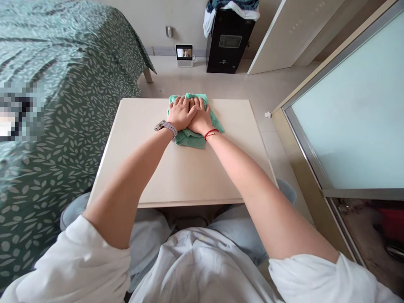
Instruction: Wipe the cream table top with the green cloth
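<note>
A green cloth point(192, 142) lies on the pale tabletop point(189, 176), near its far edge. Both arms reach forward, and my left hand point(179, 114) presses down on the cloth with its fingers laid out flat. Beside it, my right hand point(201, 120) also rests flat on the cloth, fingers extended. The left thumb crosses over the back of the right hand. A watch point(167, 127) circles the left wrist, and a red string bracelet point(211, 134) is on the right wrist. The palms and the cloth beneath them are hidden.
A bed with a green leaf-patterned cover point(82, 97) stands at the left. On the floor beyond the table are a small smart display point(184, 57) and a black cabinet point(227, 42) topped with clothes. A frosted sliding door point(353, 101) lines the right side.
</note>
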Motion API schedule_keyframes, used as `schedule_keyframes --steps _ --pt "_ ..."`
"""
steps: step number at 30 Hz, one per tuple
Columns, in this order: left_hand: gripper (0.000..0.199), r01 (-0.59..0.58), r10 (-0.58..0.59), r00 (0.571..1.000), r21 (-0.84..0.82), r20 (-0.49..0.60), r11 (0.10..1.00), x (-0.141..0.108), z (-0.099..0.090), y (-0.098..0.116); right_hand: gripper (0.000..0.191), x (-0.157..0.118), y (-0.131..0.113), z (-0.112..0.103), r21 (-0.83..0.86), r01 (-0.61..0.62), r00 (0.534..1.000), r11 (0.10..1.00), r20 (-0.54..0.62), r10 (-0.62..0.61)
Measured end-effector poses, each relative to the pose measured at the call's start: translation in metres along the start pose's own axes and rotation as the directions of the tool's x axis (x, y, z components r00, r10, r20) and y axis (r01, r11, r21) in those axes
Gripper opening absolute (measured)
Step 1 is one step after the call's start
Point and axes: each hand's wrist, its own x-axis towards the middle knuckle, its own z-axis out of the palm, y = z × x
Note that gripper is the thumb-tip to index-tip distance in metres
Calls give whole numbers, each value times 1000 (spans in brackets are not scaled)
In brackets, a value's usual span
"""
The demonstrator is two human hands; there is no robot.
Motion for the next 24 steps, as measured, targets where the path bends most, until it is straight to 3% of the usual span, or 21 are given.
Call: schedule_keyframes --steps 13,24 --pt "61 12 -12 1000 -17 1 1000 10 -1 -2 75 19 7 9 -12 0 1000 1000 -21 0" --pt "67 41 -42 999 46 26 998 -27 -6 9 78 -25 -9 -3 -63 -11 999 998 39 14"
